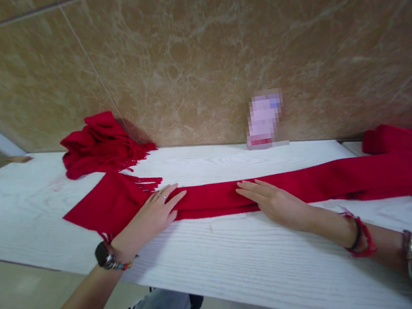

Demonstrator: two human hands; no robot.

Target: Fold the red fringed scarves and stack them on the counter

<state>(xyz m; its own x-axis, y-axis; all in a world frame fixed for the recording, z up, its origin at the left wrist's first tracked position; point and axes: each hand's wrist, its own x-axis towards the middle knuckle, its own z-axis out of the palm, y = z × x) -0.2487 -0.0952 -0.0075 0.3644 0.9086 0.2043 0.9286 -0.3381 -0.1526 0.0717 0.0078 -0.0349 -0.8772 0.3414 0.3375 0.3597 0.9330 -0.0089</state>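
A long red scarf (212,198) lies folded lengthwise into a strip across the white table. At its left, one end is turned at an angle, with fringe showing above and below. My left hand (156,211) rests flat on the scarf beside that turned end, fingers stretched to the right. Farther right, my right hand (271,201) lies on the strip with its fingers extended to the left. Both palms face down and neither hand grips the cloth. Toward the right edge the strip runs on and meets more red cloth.
Against the tiled wall (185,64) sits a crumpled red fringed scarf (96,147) at the left. A blurred-out pink object (265,120) leans on the wall. More bunched red cloth (400,136) lies at the far right. The white table (219,245) has its front edge near my legs.
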